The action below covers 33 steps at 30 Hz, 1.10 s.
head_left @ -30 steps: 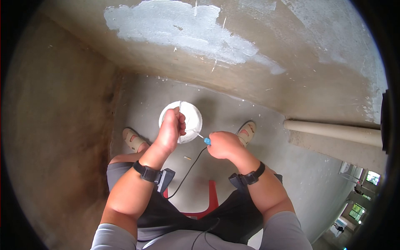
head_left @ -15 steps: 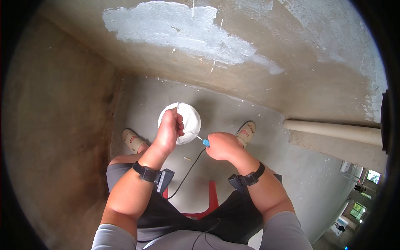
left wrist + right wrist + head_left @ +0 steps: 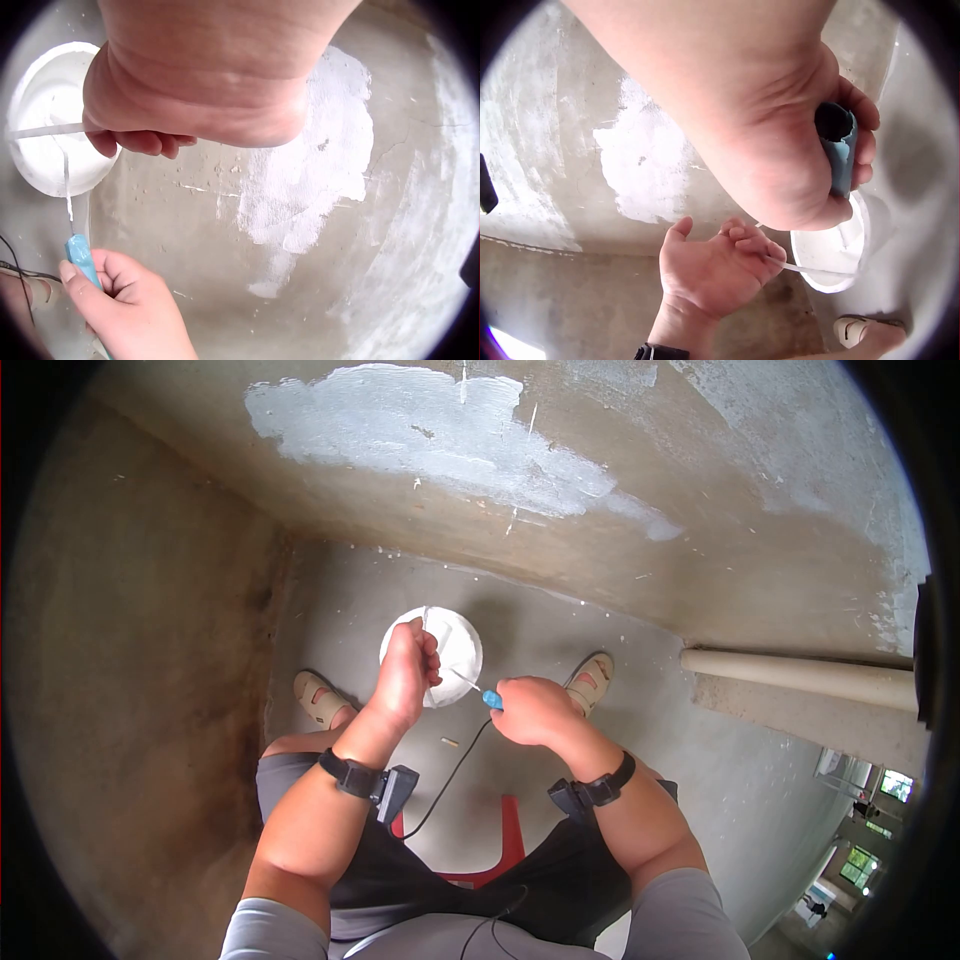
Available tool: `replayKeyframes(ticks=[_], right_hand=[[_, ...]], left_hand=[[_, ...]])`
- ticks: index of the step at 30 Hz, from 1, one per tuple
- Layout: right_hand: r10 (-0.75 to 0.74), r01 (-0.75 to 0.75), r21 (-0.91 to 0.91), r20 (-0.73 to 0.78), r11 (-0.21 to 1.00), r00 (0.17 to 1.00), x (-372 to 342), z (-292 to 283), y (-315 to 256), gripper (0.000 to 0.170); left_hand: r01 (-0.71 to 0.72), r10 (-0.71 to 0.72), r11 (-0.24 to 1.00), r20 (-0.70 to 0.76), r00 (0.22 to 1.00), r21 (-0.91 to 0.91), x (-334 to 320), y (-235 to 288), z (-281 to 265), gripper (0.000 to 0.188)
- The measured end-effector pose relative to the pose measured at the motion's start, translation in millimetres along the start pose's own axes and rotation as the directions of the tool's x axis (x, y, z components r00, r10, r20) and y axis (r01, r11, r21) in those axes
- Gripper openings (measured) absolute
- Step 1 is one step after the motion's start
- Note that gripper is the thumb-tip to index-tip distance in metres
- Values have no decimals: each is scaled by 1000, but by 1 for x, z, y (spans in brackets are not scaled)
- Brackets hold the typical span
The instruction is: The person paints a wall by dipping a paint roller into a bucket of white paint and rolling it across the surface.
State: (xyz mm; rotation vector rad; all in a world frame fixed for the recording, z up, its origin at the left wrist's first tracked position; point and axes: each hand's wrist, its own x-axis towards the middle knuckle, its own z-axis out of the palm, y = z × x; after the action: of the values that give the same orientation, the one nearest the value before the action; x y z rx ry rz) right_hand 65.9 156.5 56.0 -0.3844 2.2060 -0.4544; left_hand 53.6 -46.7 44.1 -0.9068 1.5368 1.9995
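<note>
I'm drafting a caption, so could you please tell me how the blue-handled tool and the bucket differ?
The blue-handled tool is long and slim; the bucket is round and wide. The tool's handle is blue, the bucket white. The right hand grips the tool; over the bucket, the left hand holds a pale strip. Both show white, the tool along its shaft.

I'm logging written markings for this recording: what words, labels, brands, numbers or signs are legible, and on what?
None can be read in any view.
White bucket: no lettering shows.
Blue handle: no lettering shows.
Left wrist camera: too small to tell whether it bears any.
</note>
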Motion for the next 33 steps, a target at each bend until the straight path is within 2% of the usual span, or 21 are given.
replayKeyframes(ticks=[3,12,22,24,28,31,33], right_hand=[[-36,36,-10,-35,999,999,1,4,4,22],[-71,71,-10,-121,997,990,-3,11,9,18],[-123,126,0,-242,992,963,-5,17,13,15],[-64,68,8,-267,998,961,-2,19,13,13],[-52,62,23,-304,998,951,0,21,14,13],[-62,66,-2,-380,998,923,0,21,14,14],[-114,120,-21,-492,993,863,1,23,14,11]], left_hand=[[-29,26,996,-34,999,-85,5,-3,-7,41],[-50,31,991,-148,988,-124,-4,10,-8,37],[-47,18,981,-155,988,-188,-4,12,-10,37],[-35,5,981,-157,988,-193,-4,13,-10,37],[-47,18,979,-149,989,-196,-1,10,-14,37],[-48,23,980,-129,991,-193,-2,11,-15,37],[-53,26,981,-141,990,-186,-5,13,-14,37]])
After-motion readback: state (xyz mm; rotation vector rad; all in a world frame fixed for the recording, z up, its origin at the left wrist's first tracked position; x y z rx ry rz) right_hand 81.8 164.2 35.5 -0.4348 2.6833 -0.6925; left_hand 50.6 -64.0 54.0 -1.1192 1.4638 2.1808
